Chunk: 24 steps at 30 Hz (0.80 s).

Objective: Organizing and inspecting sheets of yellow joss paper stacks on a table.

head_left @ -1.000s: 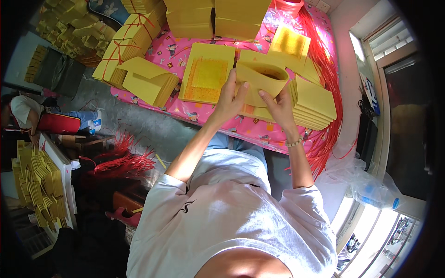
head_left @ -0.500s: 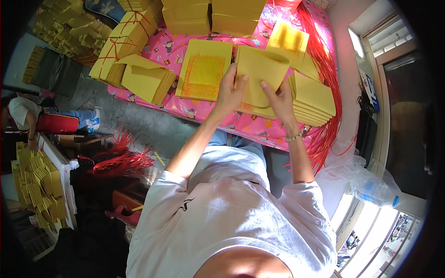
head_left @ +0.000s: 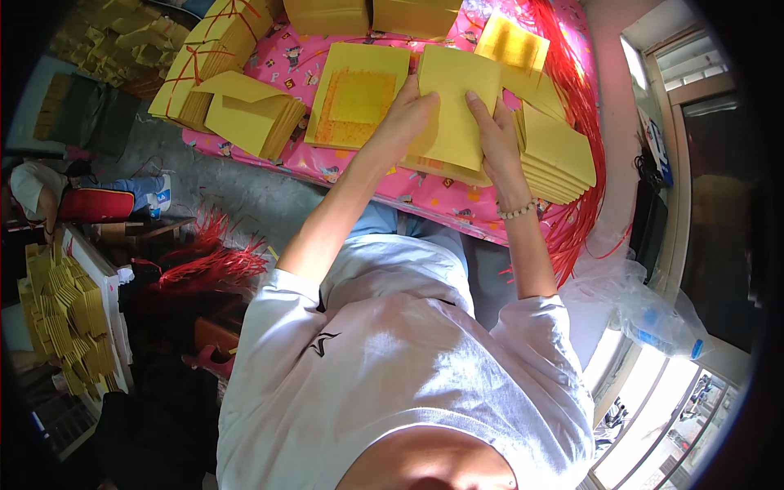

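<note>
Between my hands is a yellow paper sheaf point(head_left: 459, 102), held nearly flat over more paper on the table. My left hand point(head_left: 413, 114) is closed on its left edge, the thumb lying on top. On the opposite edge my right hand point(head_left: 500, 145) grips it, thumb on the face and fingers partly hidden underneath. Just left of it lies a yellow paper stack point(head_left: 359, 94) with an orange-bordered square on top. A fanned paper stack point(head_left: 557, 155) rests beside my right hand.
The table has a pink patterned cover point(head_left: 286, 61). Folded paper point(head_left: 253, 114) and string-tied bundles point(head_left: 192, 69) stand at the left, tall paper stacks point(head_left: 327, 16) at the back. Red strings point(head_left: 572, 106) hang along the right edge. A person point(head_left: 41, 192) sits at far left.
The held paper, curled at its upper right before, is now flatter and straighter. My hands have shifted slightly, still on its edges. The table appears higher in the view.
</note>
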{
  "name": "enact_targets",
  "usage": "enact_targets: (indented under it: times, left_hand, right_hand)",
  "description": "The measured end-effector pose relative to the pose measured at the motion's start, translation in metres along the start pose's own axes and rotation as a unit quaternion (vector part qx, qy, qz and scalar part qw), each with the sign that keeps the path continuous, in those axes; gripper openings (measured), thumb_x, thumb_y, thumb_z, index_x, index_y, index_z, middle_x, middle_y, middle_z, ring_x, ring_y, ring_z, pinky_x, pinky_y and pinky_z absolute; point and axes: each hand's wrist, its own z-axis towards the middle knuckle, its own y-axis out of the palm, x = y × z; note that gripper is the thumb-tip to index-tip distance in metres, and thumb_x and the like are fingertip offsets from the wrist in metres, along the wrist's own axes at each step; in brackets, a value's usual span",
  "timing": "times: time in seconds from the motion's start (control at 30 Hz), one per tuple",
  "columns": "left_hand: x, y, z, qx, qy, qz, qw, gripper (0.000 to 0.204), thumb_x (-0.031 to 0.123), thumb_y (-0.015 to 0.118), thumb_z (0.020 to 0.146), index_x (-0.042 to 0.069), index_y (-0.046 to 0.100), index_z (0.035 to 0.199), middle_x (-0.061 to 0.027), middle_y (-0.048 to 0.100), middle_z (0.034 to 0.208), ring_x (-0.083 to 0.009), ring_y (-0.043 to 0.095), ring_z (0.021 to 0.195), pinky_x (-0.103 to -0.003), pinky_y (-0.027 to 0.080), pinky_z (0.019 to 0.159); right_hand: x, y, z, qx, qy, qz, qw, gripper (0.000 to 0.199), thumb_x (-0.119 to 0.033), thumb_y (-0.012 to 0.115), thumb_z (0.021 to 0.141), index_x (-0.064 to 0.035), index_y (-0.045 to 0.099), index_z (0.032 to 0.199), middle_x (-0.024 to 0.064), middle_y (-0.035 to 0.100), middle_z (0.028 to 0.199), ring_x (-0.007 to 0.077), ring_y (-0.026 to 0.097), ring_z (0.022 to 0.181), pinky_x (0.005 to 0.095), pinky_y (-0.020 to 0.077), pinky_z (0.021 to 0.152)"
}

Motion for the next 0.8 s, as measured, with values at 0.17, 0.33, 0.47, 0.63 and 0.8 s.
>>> enact_targets:
  times: [0.17,0.33,0.47,0.63,0.8]
  left_hand:
    - [0.003,-0.003,0.004,-0.009,-0.033,0.008,0.999,0.034,0.010,0.046,0.092,0.001,0.044,0.125,-0.0103,0.055,0.121,-0.0187,0.054,0.110,-0.030,0.043,0.091]
    - [0.002,-0.009,0.008,-0.031,-0.090,0.020,0.995,0.032,0.010,0.046,0.093,0.001,0.046,0.124,-0.0109,0.057,0.118,-0.0192,0.057,0.105,-0.031,0.048,0.086]
    - [0.000,-0.010,0.010,-0.026,-0.109,0.035,0.993,0.032,0.010,0.047,0.093,0.000,0.047,0.123,-0.0113,0.057,0.117,-0.0195,0.057,0.105,-0.032,0.048,0.086]
    - [-0.008,-0.014,0.016,-0.027,-0.102,0.019,0.994,0.032,0.011,0.047,0.093,0.000,0.047,0.122,-0.0108,0.058,0.115,-0.0194,0.058,0.103,-0.031,0.048,0.086]
    - [-0.011,-0.014,0.017,-0.025,-0.085,0.023,0.996,0.031,0.011,0.047,0.093,0.000,0.047,0.121,-0.0102,0.058,0.115,-0.0184,0.058,0.103,-0.031,0.047,0.086]
  right_hand:
    - [-0.002,0.000,-0.002,0.007,0.070,0.031,0.997,0.035,-0.021,0.056,0.093,0.0010,0.051,0.120,0.0085,0.061,0.110,0.0138,0.060,0.096,0.0259,0.0501,0.081]
    - [-0.004,0.003,-0.005,0.007,0.114,0.077,0.990,0.036,-0.020,0.057,0.093,0.0005,0.049,0.121,0.0092,0.060,0.111,0.0154,0.060,0.099,0.0270,0.0504,0.082]
    - [-0.002,0.002,-0.006,0.006,0.127,0.082,0.988,0.036,-0.020,0.057,0.093,0.0003,0.049,0.121,0.0094,0.059,0.112,0.0162,0.059,0.100,0.0275,0.0505,0.083]
    - [0.001,0.001,-0.004,0.004,0.118,0.077,0.990,0.036,-0.020,0.057,0.093,0.0000,0.049,0.122,0.0091,0.059,0.113,0.0159,0.059,0.100,0.0278,0.0495,0.084]
    - [0.004,0.000,-0.003,-0.001,0.097,0.059,0.994,0.036,-0.020,0.056,0.093,-0.0004,0.049,0.123,0.0088,0.060,0.113,0.0155,0.059,0.101,0.0277,0.0483,0.086]
